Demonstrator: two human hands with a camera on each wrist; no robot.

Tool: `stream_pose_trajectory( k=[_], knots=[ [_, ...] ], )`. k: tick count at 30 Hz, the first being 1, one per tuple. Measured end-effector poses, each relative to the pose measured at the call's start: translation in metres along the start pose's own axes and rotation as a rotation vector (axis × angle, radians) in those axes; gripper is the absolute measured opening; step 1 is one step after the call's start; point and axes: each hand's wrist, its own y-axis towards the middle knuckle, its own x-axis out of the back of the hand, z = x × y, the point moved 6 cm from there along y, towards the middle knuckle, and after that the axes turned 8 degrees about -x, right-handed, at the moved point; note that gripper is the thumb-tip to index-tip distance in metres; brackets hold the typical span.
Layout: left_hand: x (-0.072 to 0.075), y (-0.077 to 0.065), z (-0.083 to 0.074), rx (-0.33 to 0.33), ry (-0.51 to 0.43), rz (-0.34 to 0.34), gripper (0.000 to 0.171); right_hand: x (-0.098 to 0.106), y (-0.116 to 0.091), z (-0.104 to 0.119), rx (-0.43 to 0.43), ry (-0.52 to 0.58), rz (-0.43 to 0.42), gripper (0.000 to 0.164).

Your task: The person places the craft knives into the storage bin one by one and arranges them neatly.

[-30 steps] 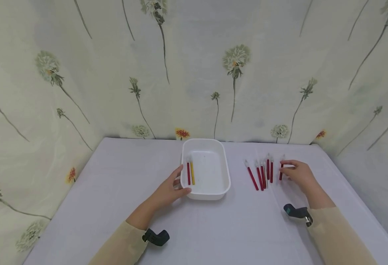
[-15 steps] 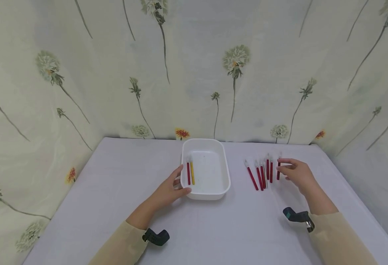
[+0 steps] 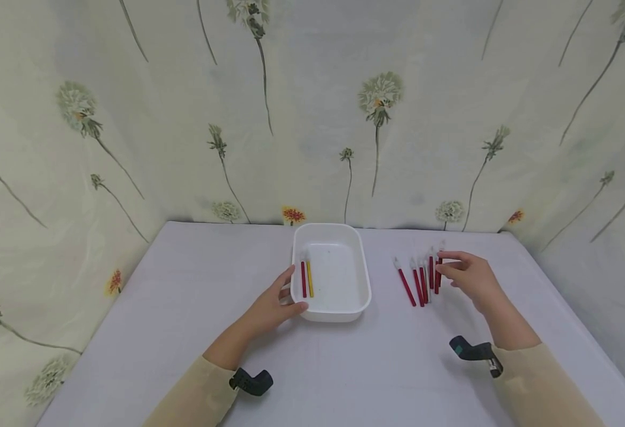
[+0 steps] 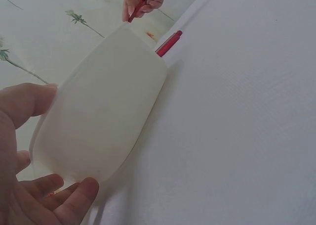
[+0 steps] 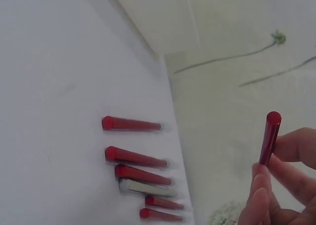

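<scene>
My left hand [image 3: 270,308] holds the near left corner of a white plastic tray [image 3: 367,279], fingers along its side and thumb at the near rim. Inside the tray, a red pen [image 3: 303,280] and a yellow pen [image 3: 309,280] lie side by side at the left wall. My right hand [image 3: 472,277] pinches another red pen [image 5: 269,138] between thumb and fingers, raised over the right end of a loose row. That row holds several red pens [image 3: 406,287] with clear caps and one whitish pen [image 5: 145,187].
A white cloth covers the table [image 3: 312,373]. Behind it hangs a curtain [image 3: 312,118] printed with dandelions. Dark wrist cameras stick out from both cuffs, the right one [image 3: 472,349] above the cloth.
The right hand has moved left with the pinched red pen, from right of the row to over its right end. The left hand and the tray stay put.
</scene>
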Motion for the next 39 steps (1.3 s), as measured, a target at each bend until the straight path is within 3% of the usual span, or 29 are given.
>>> stream_pose_trajectory(
  k=[11, 39],
  knots=[
    [0.000, 0.001, 0.002, -0.001, -0.026, 0.003, 0.093, -0.016, -0.011, 0.022, 0.071, 0.017, 0.033, 0.050],
    [0.000, -0.001, -0.001, 0.005, -0.024, -0.001, 0.093, -0.070, -0.021, 0.071, 0.118, -0.011, 0.111, 0.047]
  ],
)
